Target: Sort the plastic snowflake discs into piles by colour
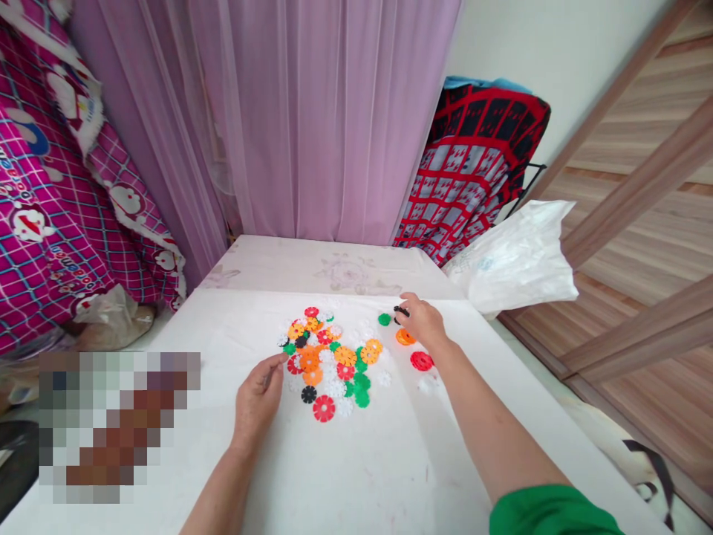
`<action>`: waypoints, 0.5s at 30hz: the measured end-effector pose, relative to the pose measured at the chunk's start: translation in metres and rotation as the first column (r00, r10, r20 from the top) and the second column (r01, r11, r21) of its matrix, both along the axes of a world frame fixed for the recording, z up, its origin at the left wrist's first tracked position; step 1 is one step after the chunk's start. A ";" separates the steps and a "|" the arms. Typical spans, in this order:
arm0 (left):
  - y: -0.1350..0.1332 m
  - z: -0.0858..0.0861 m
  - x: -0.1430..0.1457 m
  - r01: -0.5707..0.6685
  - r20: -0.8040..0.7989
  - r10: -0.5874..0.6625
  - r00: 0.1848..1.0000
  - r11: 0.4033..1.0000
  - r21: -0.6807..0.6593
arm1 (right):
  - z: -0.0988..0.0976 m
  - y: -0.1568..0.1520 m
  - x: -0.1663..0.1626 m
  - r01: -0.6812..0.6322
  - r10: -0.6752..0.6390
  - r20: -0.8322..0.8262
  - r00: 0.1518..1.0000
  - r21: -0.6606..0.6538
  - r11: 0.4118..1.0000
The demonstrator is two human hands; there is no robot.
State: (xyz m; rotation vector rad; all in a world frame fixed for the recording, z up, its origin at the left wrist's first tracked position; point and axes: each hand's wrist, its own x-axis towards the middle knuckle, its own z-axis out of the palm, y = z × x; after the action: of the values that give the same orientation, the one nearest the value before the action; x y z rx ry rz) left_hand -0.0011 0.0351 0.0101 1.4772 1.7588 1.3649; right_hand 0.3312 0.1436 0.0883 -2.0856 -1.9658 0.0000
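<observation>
A loose heap of flat, notched plastic snowflake discs in white, orange, red, green and black lies on the white-covered table (334,468). At the heap's left edge is my left hand (260,395), half curled, thumb and fingers apart, with nothing visible in it. Its fingertips are beside a red disc (293,365). To the right of the heap, my right hand (424,322) pinches a black snowflake disc (399,312). Around that hand, sorted by colour, lie a green disc (384,319), orange discs (405,337), red discs (422,361) and white discs (428,384).
A white plastic bag (518,260) stands at the table's right edge. Purple curtains (334,119) hang behind the table. A magenta checked cloth (72,200) hangs on the left, and a wooden wardrobe (640,245) stands on the right. A blurred-out patch covers the left front.
</observation>
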 end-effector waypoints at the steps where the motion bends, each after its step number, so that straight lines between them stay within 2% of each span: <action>1: 0.000 0.000 0.000 0.001 -0.004 -0.001 1.000 1.000 -0.001 | 0.001 0.001 0.010 0.028 -0.028 0.003 1.000 -0.001 1.000; 6: 0.000 0.001 0.000 -0.002 -0.006 0.002 1.000 1.000 -0.004 | -0.002 0.004 0.033 0.039 -0.039 0.037 0.999 0.001 0.999; 15: -0.001 0.000 -0.001 -0.004 0.008 0.004 1.000 1.000 -0.021 | -0.005 0.012 0.026 0.032 -0.029 0.065 0.997 -0.034 0.999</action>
State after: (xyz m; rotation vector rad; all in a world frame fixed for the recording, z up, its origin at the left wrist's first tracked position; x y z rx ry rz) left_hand -0.0016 0.0345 0.0097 1.4557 1.7665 1.3484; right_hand 0.3575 0.1553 0.0835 -2.1637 -1.9844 -0.0397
